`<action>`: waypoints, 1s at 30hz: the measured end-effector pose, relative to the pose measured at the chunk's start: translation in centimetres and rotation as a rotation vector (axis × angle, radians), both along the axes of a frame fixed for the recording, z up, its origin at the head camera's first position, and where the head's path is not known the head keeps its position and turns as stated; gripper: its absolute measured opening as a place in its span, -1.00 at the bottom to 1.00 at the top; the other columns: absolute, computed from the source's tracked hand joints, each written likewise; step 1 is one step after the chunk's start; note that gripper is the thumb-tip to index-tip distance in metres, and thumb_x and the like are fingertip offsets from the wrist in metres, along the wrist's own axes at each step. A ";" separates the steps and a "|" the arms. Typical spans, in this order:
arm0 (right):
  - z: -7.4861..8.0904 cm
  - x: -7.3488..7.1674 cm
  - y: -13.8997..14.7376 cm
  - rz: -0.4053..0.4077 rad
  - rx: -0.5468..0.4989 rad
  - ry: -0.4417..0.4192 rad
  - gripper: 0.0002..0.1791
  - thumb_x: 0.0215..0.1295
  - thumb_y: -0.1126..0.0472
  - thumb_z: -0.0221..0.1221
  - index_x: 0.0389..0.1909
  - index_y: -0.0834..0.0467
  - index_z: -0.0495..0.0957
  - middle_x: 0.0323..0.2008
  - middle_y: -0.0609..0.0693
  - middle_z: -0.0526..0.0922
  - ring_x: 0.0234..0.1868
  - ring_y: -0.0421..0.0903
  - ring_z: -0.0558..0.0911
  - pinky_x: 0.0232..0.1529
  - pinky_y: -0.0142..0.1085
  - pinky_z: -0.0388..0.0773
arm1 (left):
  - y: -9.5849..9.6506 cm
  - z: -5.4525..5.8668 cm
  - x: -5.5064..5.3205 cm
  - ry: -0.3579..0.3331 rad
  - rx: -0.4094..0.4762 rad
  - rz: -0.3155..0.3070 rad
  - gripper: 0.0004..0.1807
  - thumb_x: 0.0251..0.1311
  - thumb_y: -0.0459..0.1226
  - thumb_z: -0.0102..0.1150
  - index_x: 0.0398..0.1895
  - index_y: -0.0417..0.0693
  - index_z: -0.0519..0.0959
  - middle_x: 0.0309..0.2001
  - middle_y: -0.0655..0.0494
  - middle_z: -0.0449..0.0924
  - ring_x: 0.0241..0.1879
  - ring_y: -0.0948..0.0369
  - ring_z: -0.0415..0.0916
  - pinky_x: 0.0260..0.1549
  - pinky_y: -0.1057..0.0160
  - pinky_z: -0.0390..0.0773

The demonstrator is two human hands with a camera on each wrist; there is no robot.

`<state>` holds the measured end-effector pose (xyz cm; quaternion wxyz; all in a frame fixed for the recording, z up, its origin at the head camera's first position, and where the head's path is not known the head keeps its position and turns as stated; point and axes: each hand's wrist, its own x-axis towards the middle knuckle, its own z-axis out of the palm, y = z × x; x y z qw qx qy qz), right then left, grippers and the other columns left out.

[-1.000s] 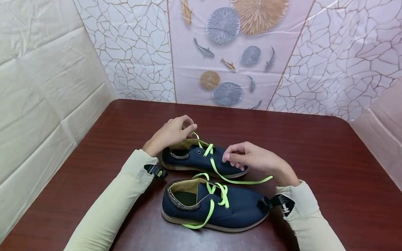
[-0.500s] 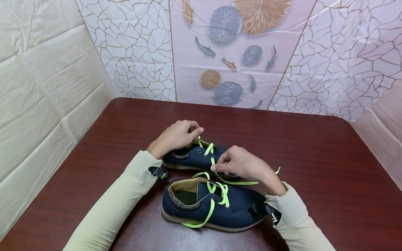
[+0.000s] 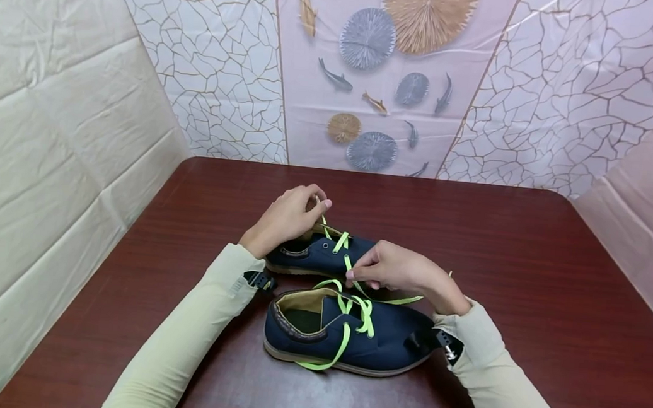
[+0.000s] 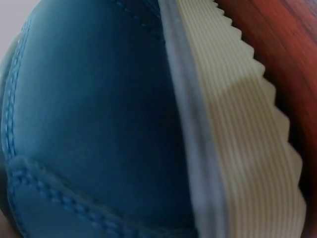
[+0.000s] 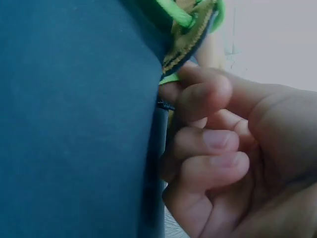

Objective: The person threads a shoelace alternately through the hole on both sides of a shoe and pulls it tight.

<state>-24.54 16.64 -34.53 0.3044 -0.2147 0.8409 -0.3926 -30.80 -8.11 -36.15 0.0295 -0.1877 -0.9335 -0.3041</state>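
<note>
Two navy shoes with neon-yellow laces lie side by side, toes to the right. At the far shoe (image 3: 314, 254), my left hand (image 3: 285, 220) pinches one lace end (image 3: 326, 221) and holds it up above the collar. My right hand (image 3: 404, 271), fingers curled, pinches the other lace length (image 3: 348, 264) close below its eyelet; the rest trails out under the wrist. In the right wrist view, green lace (image 5: 171, 78) shows at the fingertips, beside a blue shoe surface (image 5: 74, 119). A shoe side (image 4: 99, 109) and ribbed tan sole (image 4: 242, 124) fill the left wrist view.
The near shoe (image 3: 390, 344) stands in front of both hands, its lace (image 3: 342, 347) hanging over the side onto the dark red table (image 3: 527, 256). The right wrist's camera overlaps its toe. Patterned sheeting (image 3: 228, 64) rises behind the table, with plain fabric at the sides.
My right hand has moved left and nearer, and now pinches the lace by the far shoe's eyelet. My left hand dipped, then rose again, slightly farther right, still holding its lace end.
</note>
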 end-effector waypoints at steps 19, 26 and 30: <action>1.9 -0.2 2.4 -0.217 -0.436 -0.129 -0.63 0.66 0.09 0.08 -0.25 0.20 0.74 -0.68 -0.15 0.17 -0.65 -0.21 0.10 -0.55 -0.38 0.08 | 2.2 1.8 1.7 0.257 -0.107 -0.677 -0.82 0.48 -0.02 0.27 -0.17 0.14 0.76 -0.36 0.35 0.61 -0.35 0.35 0.46 -0.25 0.28 0.44; 1.9 -0.3 2.7 -0.171 -0.623 -0.112 -0.63 0.70 0.11 0.02 -0.20 0.17 0.74 -0.61 -0.14 0.19 -0.60 -0.21 0.13 -0.50 -0.27 -0.02 | 1.5 2.5 1.6 0.192 0.051 -0.545 -0.81 0.53 -0.27 0.19 -0.17 0.06 0.80 -0.29 0.27 0.73 -0.44 0.29 0.48 -0.37 0.26 0.49; 1.6 -0.3 2.9 -0.105 -0.680 -0.096 -0.65 0.70 0.14 0.01 -0.28 0.15 0.68 -0.58 -0.12 0.18 -0.58 -0.16 0.10 -0.48 -0.26 0.00 | 1.3 2.3 1.3 0.145 0.068 -0.499 -0.81 0.55 -0.23 0.19 -0.18 0.11 0.79 -0.32 0.30 0.73 -0.44 0.27 0.50 -0.38 0.25 0.48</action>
